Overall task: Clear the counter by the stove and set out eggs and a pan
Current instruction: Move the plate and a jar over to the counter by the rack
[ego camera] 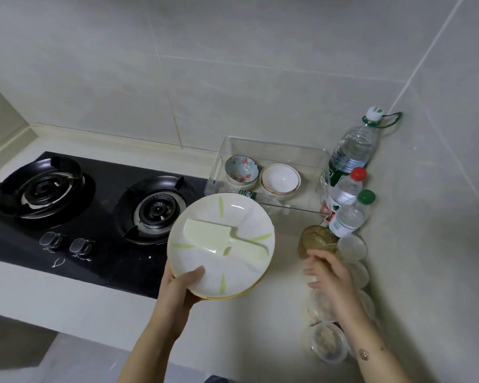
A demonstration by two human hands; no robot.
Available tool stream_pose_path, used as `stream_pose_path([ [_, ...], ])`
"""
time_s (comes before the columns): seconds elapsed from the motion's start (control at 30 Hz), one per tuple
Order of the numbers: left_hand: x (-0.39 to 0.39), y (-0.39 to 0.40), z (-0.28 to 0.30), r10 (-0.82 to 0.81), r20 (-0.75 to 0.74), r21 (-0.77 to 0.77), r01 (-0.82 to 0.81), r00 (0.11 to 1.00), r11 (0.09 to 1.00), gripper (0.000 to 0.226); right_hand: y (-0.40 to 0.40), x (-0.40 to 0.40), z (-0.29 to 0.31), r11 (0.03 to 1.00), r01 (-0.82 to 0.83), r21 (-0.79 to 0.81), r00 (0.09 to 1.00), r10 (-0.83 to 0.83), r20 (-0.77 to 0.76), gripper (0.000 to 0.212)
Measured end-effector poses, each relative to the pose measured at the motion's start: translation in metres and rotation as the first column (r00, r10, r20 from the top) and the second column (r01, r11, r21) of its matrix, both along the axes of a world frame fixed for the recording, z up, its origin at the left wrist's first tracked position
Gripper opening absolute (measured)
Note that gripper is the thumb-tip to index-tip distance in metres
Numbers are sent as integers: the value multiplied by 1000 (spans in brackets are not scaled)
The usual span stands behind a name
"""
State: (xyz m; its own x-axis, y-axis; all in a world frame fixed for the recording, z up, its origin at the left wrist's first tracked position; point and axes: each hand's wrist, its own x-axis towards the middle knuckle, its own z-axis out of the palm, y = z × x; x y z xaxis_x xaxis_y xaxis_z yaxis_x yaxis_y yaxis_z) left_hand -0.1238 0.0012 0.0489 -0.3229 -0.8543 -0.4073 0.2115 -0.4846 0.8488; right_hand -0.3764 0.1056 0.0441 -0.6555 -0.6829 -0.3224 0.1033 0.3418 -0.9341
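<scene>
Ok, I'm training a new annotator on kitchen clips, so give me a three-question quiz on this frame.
1. True or false: the left hand holds the stack of plates with a pale green knife lying on top.
2. How many bowls sit in the clear bin?
3. Cap colour of the bottle nearest the right hand: A red, B green, C blue?

Key: 1 true; 2 two; 3 B.
</scene>
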Motion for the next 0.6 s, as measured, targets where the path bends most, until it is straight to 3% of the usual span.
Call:
stream_pose_path([
  [0.1, -14, -3, 3, -30, -24, 3, 30, 999, 1000, 63, 26, -16, -3, 999, 47, 24, 982, -41, -182, 20],
  [0.23, -44, -5, 6, -103, -35, -33, 101, 994, 994, 62, 58, -18, -22, 993, 93, 77, 957, -68, -283, 21],
  [0.37, -70, 0, 6, -189, -86, -23, 187, 978, 982, 63, 92, -10, -31, 960, 191, 205, 825, -43, -563, 24],
  [0.47, -74, 3, 2, -218, -106, 13, 221, 970, 975, 63, 116, 4, -38, 950, 241, 200, 802, -79, -592, 34],
  [0.6, -73, 7, -3, -248, -78, 10, 250, 965, 968, 55, 142, 16, -65, 928, 60, 368, 784, 185, -593, 56],
])
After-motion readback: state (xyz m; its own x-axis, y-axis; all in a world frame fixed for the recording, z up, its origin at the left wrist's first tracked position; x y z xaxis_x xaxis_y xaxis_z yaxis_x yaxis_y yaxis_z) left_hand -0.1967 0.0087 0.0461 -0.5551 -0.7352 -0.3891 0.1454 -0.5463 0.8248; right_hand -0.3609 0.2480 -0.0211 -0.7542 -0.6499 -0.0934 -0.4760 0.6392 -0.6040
